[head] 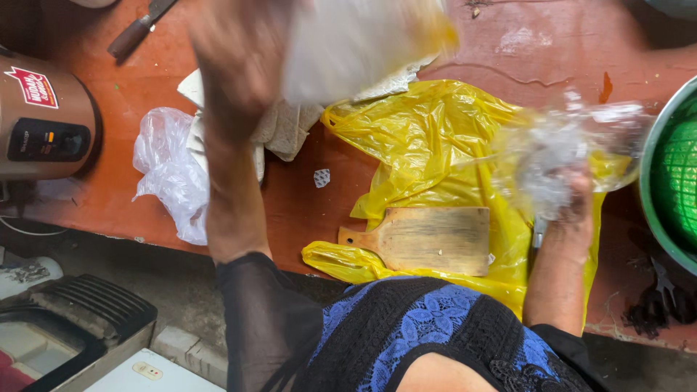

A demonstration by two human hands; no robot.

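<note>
Left hand (239,65), blurred, grips a white plastic package (348,43) above the red worktop (305,210). Right hand (570,207), fingers closed, clutches crumpled clear plastic wrap (559,149) over yellow plastic bag (428,138), beside wooden cutting board (428,239).

Counter top (305,210): reddish-brown, pale smears toward the far edge. Large plastic bag (428,145): bright yellow, glossy. Cutting board (425,238) on it: pale tan wood, greyish worn patch at centre. Crumpled bag (559,156) in right hand (573,207): clear, white glints. Blurred bag (356,43) at left hand (243,62): whitish, yellow tinge on one edge. Thin bag (170,170): translucent white. Cloth (287,127): beige-grey. Appliance (43,116): brown body, black panel, red-and-white label. Basin (657,167): grey-green rim, vivid green mesh pattern inside. Garment (435,327): blue under black lace pattern; sleeve sheer black.
</note>
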